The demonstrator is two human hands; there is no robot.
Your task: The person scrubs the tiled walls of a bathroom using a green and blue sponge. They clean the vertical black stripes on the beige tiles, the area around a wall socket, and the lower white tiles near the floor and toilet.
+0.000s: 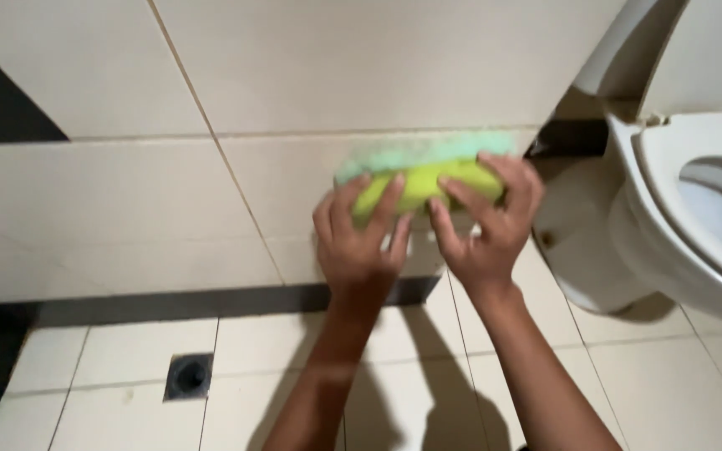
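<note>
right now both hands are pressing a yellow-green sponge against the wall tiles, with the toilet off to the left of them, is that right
Not quite: the toilet stands to the right of the hands, not the left. The head view shows it at the right edge. The rest holds: the left hand and the right hand both press the yellow-green sponge against the wall tiles.

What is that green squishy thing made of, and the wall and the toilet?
The sponge looks like soft foam: yellow-green body, paler fuzzy scrubbing layer against the wall. Both hands, left and right, press it. The wall looks like glazed ceramic tile, smooth with thin joints. The toilet seems glossy white ceramic, perhaps with a plastic seat.
</note>
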